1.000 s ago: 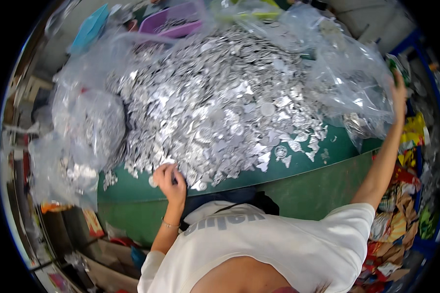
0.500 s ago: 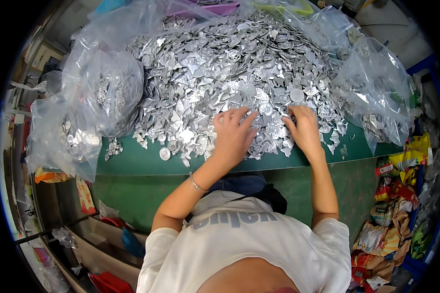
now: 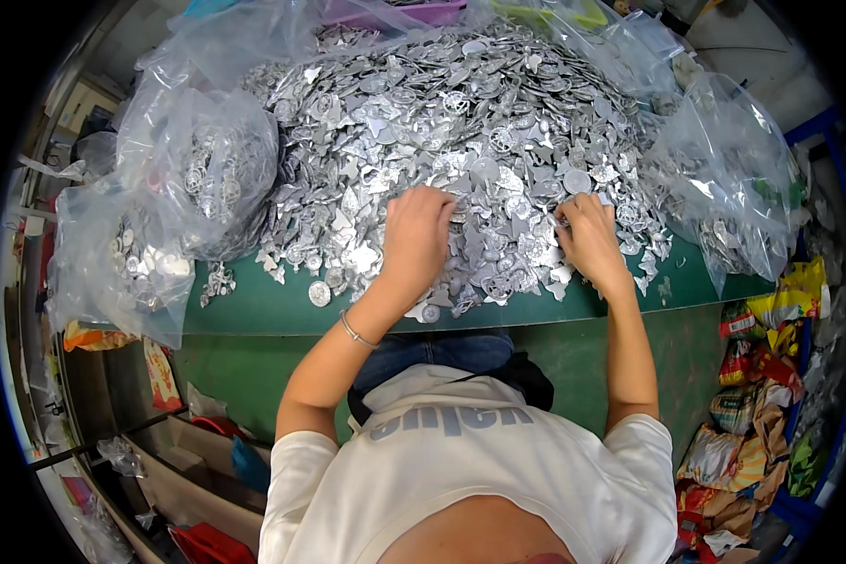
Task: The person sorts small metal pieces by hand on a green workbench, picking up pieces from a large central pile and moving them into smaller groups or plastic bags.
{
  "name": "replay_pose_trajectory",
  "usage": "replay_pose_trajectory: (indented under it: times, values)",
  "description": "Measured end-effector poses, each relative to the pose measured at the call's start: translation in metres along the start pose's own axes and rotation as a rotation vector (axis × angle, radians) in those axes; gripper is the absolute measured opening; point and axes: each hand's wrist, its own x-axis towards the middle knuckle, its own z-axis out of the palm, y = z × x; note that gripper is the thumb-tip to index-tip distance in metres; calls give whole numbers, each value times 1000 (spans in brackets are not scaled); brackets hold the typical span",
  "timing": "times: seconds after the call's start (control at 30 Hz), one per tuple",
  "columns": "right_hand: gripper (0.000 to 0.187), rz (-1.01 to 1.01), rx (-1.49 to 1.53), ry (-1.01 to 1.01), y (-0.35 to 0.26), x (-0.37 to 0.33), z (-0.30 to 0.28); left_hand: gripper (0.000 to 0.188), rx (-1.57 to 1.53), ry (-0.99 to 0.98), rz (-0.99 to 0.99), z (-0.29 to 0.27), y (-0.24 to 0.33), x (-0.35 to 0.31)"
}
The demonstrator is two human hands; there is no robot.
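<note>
A wide heap of small flat silver-coloured metal pieces, some round, some star- or butterfly-shaped, covers the green table. My left hand rests on the heap's near side, its fingers bent and pressed together, tips pointing right. Whatever those fingertips hold, if anything, is hidden. Farther right, my right hand lies among the pieces with thumb and fingers curled in. What it pinches there is too small to make out. Between the hands are loose pieces, and a round disc lies just beyond my right fingers.
Clear plastic bags of metal pieces stand at the left and right of the heap. Behind it are a purple bin and a yellow-green bin. Colourful packets fill the lower right, beside a blue frame.
My left hand has moved left and its spread fingers have drawn together. My right hand has shifted slightly, its fingers curling in more.
</note>
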Motion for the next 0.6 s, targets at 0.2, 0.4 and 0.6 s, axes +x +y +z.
replay_pose_trajectory:
  times: [0.2, 0.4, 0.6]
  values:
    - [26, -88, 43, -26, 2, -1, -3, 21, 95, 90, -4, 0, -6, -2]
    - [19, 216, 971, 4, 11, -1, -13, 29, 131, 2, 7, -8, 3, -6]
    - [24, -117, 157, 33, 8, 11, 3, 31, 147, -112, -5, -19, 2, -11]
